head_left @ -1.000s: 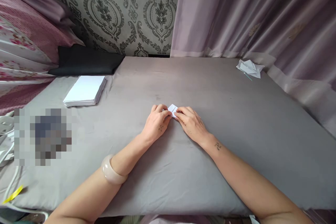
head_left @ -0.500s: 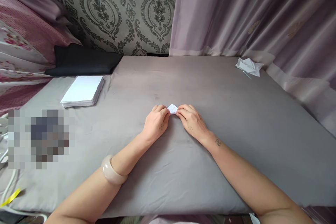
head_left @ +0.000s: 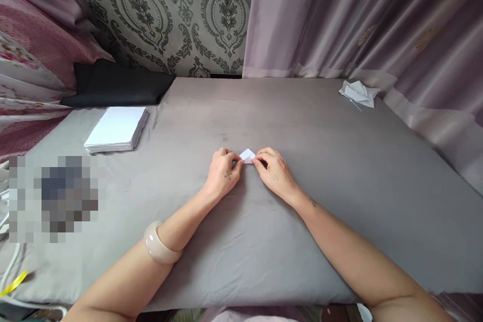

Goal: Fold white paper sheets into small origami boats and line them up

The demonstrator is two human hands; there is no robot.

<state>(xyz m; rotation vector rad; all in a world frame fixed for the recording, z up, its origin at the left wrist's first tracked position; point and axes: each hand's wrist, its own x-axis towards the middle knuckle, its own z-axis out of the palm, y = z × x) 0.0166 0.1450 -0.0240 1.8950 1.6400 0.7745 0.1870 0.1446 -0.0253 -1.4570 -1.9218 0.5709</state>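
I am mid-fold; both hands, left hand (head_left: 223, 175) and right hand (head_left: 274, 175), pinch the small folded paper (head_left: 247, 155) on the grey counter (head_left: 339, 176), well right of the paper stack (head_left: 116, 129); next, I judge, a firm crease.

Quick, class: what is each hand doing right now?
Left hand: pinching the small folded white paper.
Right hand: pinching the same paper's other side.

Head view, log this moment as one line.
left hand pinching folded white paper | right hand pinching same | paper stack far left
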